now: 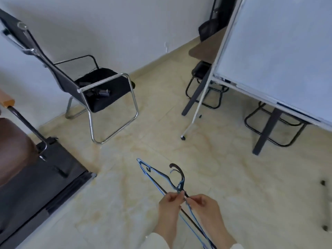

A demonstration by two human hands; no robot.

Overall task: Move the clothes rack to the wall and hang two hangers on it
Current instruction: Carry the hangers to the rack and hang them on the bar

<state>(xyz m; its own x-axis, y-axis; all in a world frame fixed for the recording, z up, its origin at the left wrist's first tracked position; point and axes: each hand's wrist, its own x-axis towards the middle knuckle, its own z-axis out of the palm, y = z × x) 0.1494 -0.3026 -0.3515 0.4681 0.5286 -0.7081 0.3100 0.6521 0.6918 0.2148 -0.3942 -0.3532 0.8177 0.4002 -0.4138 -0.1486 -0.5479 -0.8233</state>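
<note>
A person's two bare hands meet low over a cream tiled floor (161, 132), each pinched on the hangers (162, 178), a thin blue one and a dark one held together as a pair. The left hand (169, 202) has thumb and fingers closed on the bars just below the hooks, and the right hand (203, 203) is closed on the same spot from the other side, fingertips almost touching those of the left. From that grip the curved hooks rise just above the hands, one shoulder of the pair reaches up and away to the left, and the other runs down between the wrists toward the bottom edge. Pale sleeves show at both wrists. Well ahead of the hands and to their left stands a black chair (100, 87) with a chrome frame, small dark items on its seat, near the white wall (107, 24). Ahead and to the right, a whiteboard (278, 42) on a pale wheeled stand leans across the view, with dark table legs and stool frames beneath it. Left of the hands lies a dark flat surface (45, 177) beside a brown seat (12, 144). Whether any of this is the clothes rack cannot be told.
</note>
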